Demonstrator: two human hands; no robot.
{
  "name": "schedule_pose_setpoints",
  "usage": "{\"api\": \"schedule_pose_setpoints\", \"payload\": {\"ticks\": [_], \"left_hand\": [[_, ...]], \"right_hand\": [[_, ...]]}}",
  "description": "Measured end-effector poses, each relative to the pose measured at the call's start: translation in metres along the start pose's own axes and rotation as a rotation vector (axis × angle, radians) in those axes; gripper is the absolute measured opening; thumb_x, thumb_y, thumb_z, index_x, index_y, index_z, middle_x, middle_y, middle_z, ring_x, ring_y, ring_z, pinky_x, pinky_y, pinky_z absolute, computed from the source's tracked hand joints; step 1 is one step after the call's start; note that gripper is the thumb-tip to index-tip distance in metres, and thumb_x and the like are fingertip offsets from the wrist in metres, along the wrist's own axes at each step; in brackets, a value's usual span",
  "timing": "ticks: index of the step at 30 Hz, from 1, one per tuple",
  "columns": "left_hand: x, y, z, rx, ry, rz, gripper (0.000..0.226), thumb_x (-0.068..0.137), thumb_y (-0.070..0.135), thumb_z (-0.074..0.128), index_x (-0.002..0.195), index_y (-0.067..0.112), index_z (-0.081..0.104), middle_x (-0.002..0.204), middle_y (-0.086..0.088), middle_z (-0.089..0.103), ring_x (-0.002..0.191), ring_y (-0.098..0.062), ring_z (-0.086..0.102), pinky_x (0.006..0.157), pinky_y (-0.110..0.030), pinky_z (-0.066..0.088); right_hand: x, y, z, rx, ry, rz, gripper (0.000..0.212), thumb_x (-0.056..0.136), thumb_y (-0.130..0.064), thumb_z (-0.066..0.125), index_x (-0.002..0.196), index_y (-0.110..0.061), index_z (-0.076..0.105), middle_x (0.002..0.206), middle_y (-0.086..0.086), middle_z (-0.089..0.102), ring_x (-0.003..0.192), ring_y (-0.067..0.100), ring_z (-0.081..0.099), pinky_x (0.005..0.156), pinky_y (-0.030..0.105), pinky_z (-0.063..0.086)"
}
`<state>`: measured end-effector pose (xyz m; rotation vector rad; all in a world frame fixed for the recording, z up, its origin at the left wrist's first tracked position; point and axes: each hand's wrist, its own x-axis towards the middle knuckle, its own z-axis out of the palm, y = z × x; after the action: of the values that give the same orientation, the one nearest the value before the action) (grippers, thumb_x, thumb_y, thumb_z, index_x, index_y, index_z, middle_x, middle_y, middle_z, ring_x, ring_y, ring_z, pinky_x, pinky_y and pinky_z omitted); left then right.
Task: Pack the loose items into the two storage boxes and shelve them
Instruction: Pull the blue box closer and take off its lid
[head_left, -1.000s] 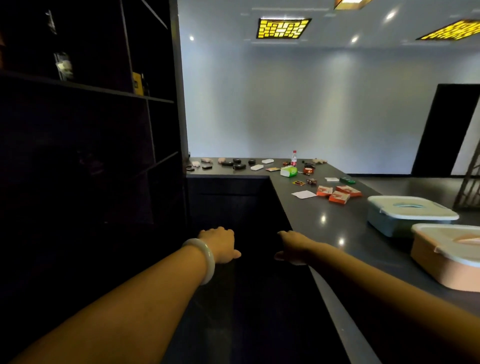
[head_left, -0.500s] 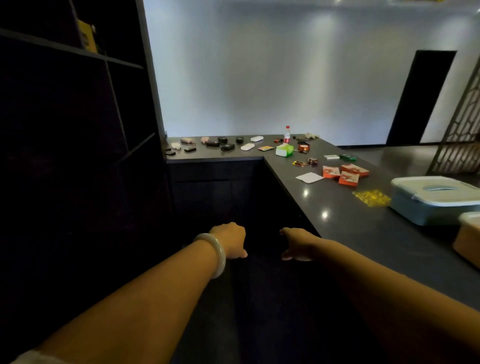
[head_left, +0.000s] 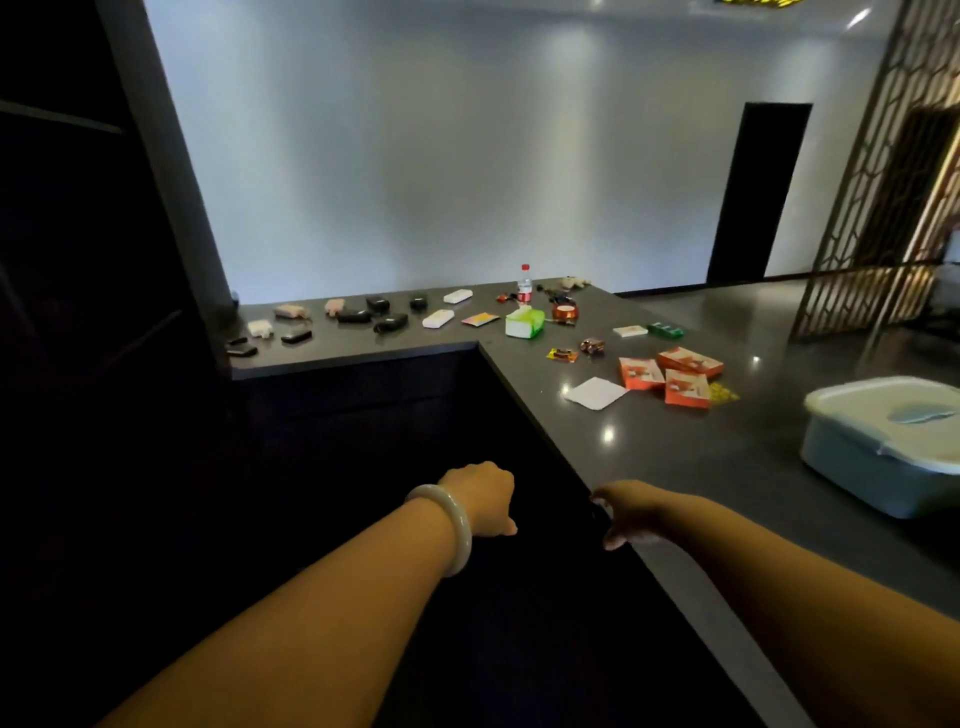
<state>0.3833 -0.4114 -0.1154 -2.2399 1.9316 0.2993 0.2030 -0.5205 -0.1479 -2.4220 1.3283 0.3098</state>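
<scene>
- Pale blue-grey plastic storage box with a white lid (head_left: 883, 447) sits at the right edge of the dark L-shaped countertop (head_left: 675, 457), lid on; a second box is not in view, so it may get missed or bumped when reaching that way.
- Loose items lie well apart from the box: three orange-red flat packets (head_left: 670, 374), a white square paper (head_left: 595, 393), a green-and-white tissue pack (head_left: 524, 323), a red-capped clear bottle (head_left: 524, 287) and dark small cases (head_left: 374, 314) along the far leg.
- Risk: lid not yet off, so anything carried over has nowhere to go (judgement only).
- Risk: the upright bottle looks tippy; a sweep past it for neighbours could knock it over.
- Risk: the thin paper is flat on a glossy top, likely hard to pinch, may slide off the inner edge.
- Left hand (head_left: 480, 499), white bangle on wrist, fingers curled down, holding nothing visible.
- Right hand (head_left: 631, 512) hangs by the counter edge, loosely curled, empty as far as shown (fingertips are dim).
- Dim lighting; the dark cases on the dark top could be overlooked.
</scene>
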Motion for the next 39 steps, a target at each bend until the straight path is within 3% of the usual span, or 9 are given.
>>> {"api": "schedule_pose_setpoints", "payload": {"ticks": [10,13,17,22,26,29,33,39], "left_hand": [[0.192,-0.016,-0.032,0.09,-0.067,0.271,0.056,0.089,0.038,0.065,0.134,0.009,0.048,0.131,-0.011,0.05,0.115,-0.031,0.055,0.095,-0.045,0.049],[0.246,-0.013,-0.041,0.146,-0.046,0.398,0.049,0.088,0.038,0.067,0.124,0.008,0.053,0.127,-0.013,0.053,0.113,-0.032,0.056,0.094,-0.045,0.049],[0.304,0.007,-0.063,0.192,-0.029,0.587,0.05,0.088,0.036,0.067,0.127,0.008,0.052,0.13,-0.013,0.052,0.117,-0.033,0.056,0.094,-0.042,0.048],[0.354,0.067,-0.08,0.194,-0.093,0.759,0.053,0.089,0.035,0.066,0.135,0.014,0.049,0.131,-0.007,0.053,0.115,-0.026,0.057,0.093,-0.037,0.049],[0.383,0.128,-0.083,0.169,-0.031,0.895,0.057,0.088,0.035,0.068,0.137,0.016,0.047,0.134,-0.006,0.05,0.118,-0.026,0.055,0.094,-0.039,0.049],[0.403,0.171,-0.085,0.152,0.043,0.937,0.053,0.088,0.033,0.068,0.135,0.019,0.048,0.13,-0.004,0.052,0.114,-0.023,0.057,0.09,-0.037,0.051],[0.433,0.231,-0.1,0.146,-0.003,0.977,0.054,0.087,0.034,0.068,0.135,0.018,0.048,0.128,-0.002,0.052,0.112,-0.021,0.057,0.091,-0.038,0.051],[0.467,0.319,-0.13,0.1,-0.018,1.074,0.049,0.089,0.034,0.065,0.132,0.018,0.048,0.126,-0.002,0.05,0.109,-0.022,0.056,0.093,-0.041,0.05]], "right_hand": [[0.13,0.057,-0.042,0.014,0.028,0.182,0.072,0.082,-0.024,0.074,0.143,-0.01,0.039,0.146,0.009,0.042,0.133,0.025,0.042,0.106,0.03,0.035],[0.149,0.075,-0.051,0.051,0.042,0.314,0.069,0.082,-0.027,0.073,0.141,-0.01,0.041,0.144,0.009,0.044,0.13,0.025,0.044,0.106,0.031,0.037],[0.15,0.106,-0.062,0.142,0.097,0.525,0.07,0.084,-0.03,0.071,0.143,-0.011,0.038,0.145,0.009,0.042,0.131,0.024,0.043,0.106,0.03,0.035],[0.118,0.153,-0.068,0.288,0.176,0.766,0.073,0.085,-0.039,0.069,0.145,-0.013,0.035,0.147,0.007,0.04,0.132,0.024,0.042,0.108,0.032,0.036],[0.094,0.199,-0.072,0.364,0.274,0.925,0.075,0.086,-0.043,0.066,0.145,-0.01,0.034,0.147,0.008,0.041,0.133,0.024,0.041,0.108,0.032,0.035],[0.085,0.239,-0.083,0.413,0.37,0.985,0.077,0.085,-0.042,0.068,0.145,-0.008,0.033,0.148,0.009,0.04,0.134,0.024,0.041,0.109,0.032,0.035],[0.075,0.285,-0.098,0.474,0.529,1.022,0.071,0.082,-0.036,0.072,0.141,-0.012,0.04,0.139,0.009,0.046,0.123,0.025,0.048,0.103,0.033,0.041],[0.062,0.354,-0.116,0.49,0.646,1.108,0.063,0.083,-0.035,0.072,0.137,-0.017,0.045,0.132,0.006,0.054,0.115,0.022,0.055,0.096,0.03,0.044]]}}
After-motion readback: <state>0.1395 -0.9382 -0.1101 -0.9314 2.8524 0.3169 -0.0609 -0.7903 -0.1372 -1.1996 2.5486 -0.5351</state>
